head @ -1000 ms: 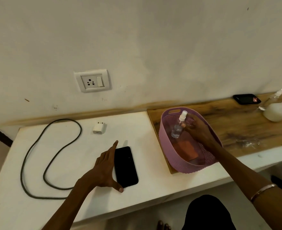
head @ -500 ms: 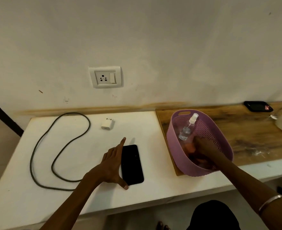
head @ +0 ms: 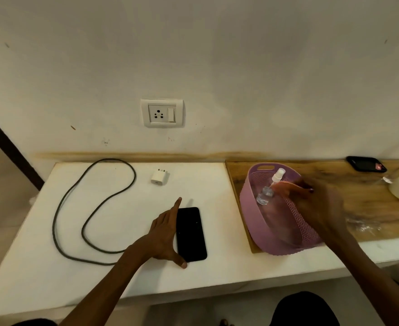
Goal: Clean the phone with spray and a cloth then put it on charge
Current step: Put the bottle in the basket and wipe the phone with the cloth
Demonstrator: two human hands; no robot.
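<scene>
The right hand [head: 316, 208] is coming up out of the purple basket [head: 262, 222] now, and it is bringing the cloth [head: 284, 187] with it. Half a second ago that hand was buried low in the basket; now it is lifting over the rim at the basket's two o'clock, blurred with motion, fingers pinching a corner of the orange-pink cloth. So the grip is closed on the cloth, though the blur makes the exact finger hold hard to read.

The spray bottle [head: 268, 192] is staying behind, leaning against the basket's inner wall at about eleven o'clock, white nozzle up, with the cloth passing just beside it.

Over on the white tabletop [head: 41, 274], the left hand [head: 164, 236] is keeping its post: fingers straight and flat, resting along the phone's left edge, thumb hooked under the near corner at six o'clock. That grip is relaxed and holding nothing, only steadying. The phone [head: 191, 234] is lying face up, dark screen showing, in the middle of the tabletop, exactly where it was.

The cable [head: 69, 203] is looping at the phone's nine o'clock, the white adapter [head: 159, 177] sitting at eleven o'clock, the wall socket [head: 162, 112] straight up at twelve.

What it means, most likely: the cloth is secured, the spray is the next pickup, and charging is waiting well down the line.
</scene>
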